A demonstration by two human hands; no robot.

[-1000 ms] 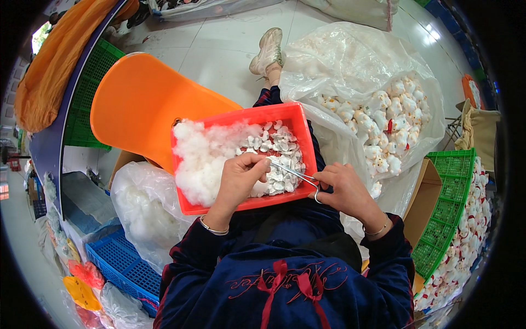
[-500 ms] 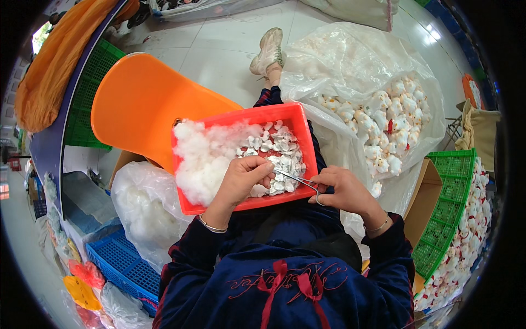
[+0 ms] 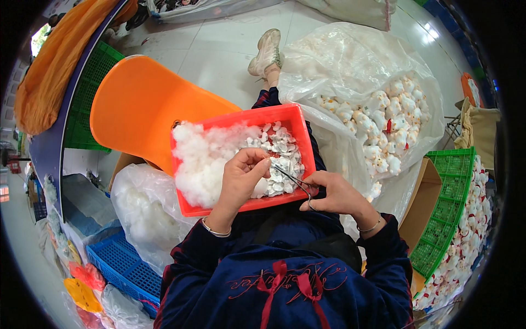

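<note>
A red tray (image 3: 241,205) rests on my lap, with fluffy white stuffing (image 3: 200,156) in its left part and small white and silvery pieces (image 3: 287,178) in its right part. Over the tray, my left hand (image 3: 241,175) is closed in a pinch; whatever lies between its fingertips is too hidden to name. My right hand (image 3: 337,193) grips slim metal forceps (image 3: 296,182) by the finger loops. Their tips point up and left, close to my left fingertips. Whether they touch the pinched thing I cannot tell.
To the right lies a clear plastic bag (image 3: 339,60) with small white plush toys (image 3: 378,123). Past a cardboard box (image 3: 419,203) stands a green crate (image 3: 446,214). An orange chair (image 3: 148,109), a bag of stuffing (image 3: 145,200) and a blue crate (image 3: 123,263) are on the left.
My right hand has moved slightly left and down, and the forceps now slant more steeply. My left hand has lifted a little and turned more upright, its pinch still closed.
</note>
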